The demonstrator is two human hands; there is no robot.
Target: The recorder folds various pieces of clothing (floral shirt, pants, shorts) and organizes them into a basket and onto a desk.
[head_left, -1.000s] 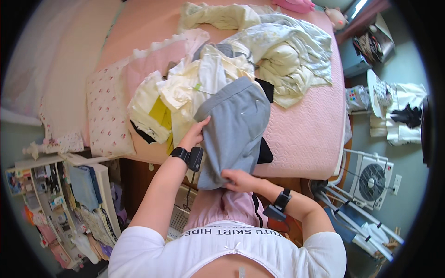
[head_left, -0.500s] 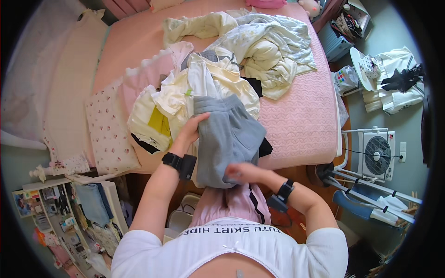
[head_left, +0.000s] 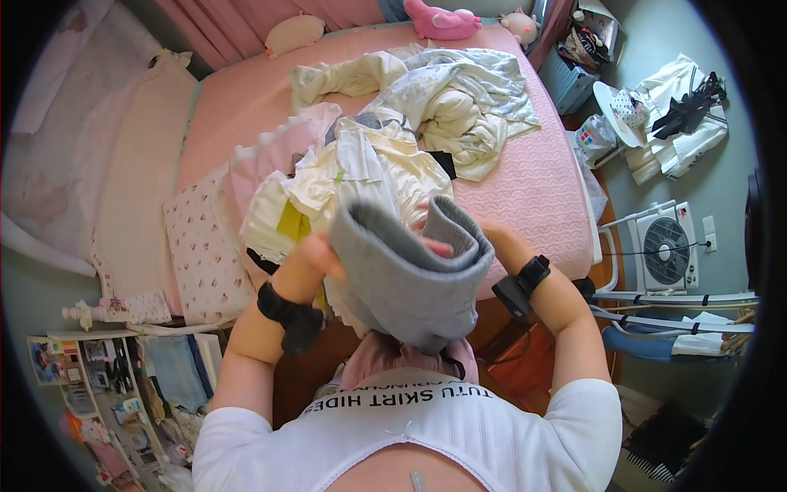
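Observation:
Grey sweatpants (head_left: 402, 283), doubled over with the fold opening upward, hang in front of my body between both hands. My left hand (head_left: 321, 256) is closed on their left edge and partly smeared by motion. On the other side, my right hand (head_left: 436, 244) reaches round the right edge, its fingers showing inside the fold and curled on the cloth; the rest of it is hidden by the fabric. Just beyond the sweatpants, a heap of cream and white clothes (head_left: 324, 176) lies on the bed, with a yellow piece (head_left: 293, 223) among them.
The pink quilted bed (head_left: 533, 197) bears a crumpled pale quilt (head_left: 484, 107) and a patterned pillow (head_left: 205, 246). Plush toys (head_left: 443, 20) sit at its far end. To the right stand a box fan (head_left: 666, 246) and a metal-tubed rack (head_left: 672, 312); lower left, a shelf unit (head_left: 115, 394).
The sweatpants have been lifted off the lap area and folded up toward me. My right hand has moved from their lower part up to the right edge. The view has tilted up.

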